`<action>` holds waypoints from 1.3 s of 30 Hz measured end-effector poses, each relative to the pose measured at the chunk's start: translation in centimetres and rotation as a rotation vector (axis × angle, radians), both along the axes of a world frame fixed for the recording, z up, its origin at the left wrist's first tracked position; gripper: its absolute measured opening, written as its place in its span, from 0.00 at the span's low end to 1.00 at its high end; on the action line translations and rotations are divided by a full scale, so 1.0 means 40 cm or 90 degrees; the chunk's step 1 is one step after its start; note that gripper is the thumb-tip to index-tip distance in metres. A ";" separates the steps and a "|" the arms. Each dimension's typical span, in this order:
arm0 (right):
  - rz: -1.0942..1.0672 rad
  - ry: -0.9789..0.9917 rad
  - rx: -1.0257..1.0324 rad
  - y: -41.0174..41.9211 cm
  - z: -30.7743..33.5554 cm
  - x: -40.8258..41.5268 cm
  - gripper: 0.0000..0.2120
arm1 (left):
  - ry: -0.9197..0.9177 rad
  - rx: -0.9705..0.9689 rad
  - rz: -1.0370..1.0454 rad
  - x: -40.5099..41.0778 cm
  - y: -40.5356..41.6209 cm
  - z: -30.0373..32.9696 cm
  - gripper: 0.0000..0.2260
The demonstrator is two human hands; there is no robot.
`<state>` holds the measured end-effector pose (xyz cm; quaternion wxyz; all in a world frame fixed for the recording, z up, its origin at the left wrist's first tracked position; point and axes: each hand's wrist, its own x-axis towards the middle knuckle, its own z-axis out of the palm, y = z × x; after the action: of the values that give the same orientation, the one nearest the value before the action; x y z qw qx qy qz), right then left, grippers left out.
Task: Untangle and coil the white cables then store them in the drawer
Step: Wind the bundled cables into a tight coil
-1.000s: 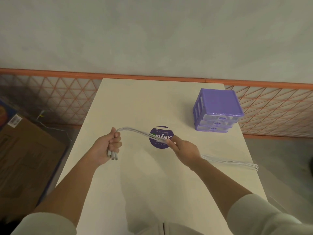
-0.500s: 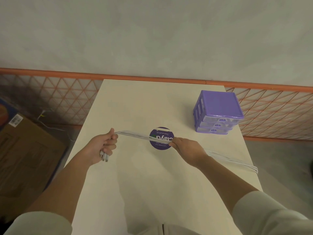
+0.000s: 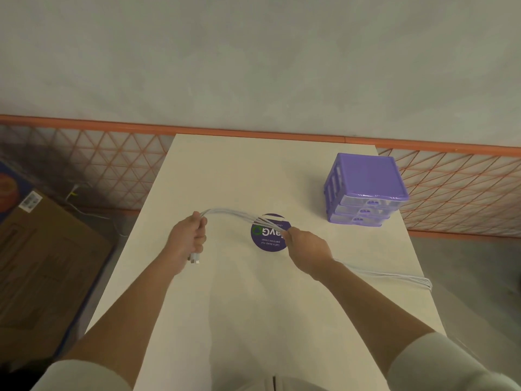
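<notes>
A bundle of white cables [image 3: 234, 214] arcs above the cream table [image 3: 225, 170] between my two hands. My left hand [image 3: 189, 235] is fisted around one end, with the plugs sticking out below it. My right hand [image 3: 307, 245] pinches the strands over a round purple sticker [image 3: 265, 238]. Past that hand the cables trail along the table to a loop [image 3: 408, 279] at the right edge. A small purple drawer unit [image 3: 365, 187] stands at the back right, its three clear drawers closed.
An orange mesh fence [image 3: 456, 193] runs behind the table under a grey wall. Cardboard boxes [image 3: 48, 263] lie on the floor to the left, with a thin white cord beside them.
Both hands have drawn slightly closer, so the cable span went from taut to arched. The left hand has risen a little with the plugs.
</notes>
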<state>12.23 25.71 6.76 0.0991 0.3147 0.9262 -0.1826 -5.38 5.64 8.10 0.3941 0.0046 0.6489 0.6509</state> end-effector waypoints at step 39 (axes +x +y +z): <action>0.266 -0.002 -0.101 -0.057 0.174 -0.091 0.13 | 0.214 -0.195 -0.396 0.093 0.125 0.107 0.15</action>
<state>8.60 23.41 13.71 0.1605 0.1076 0.9539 -0.2296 -1.66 10.65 12.39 0.4566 0.2490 0.7617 0.3864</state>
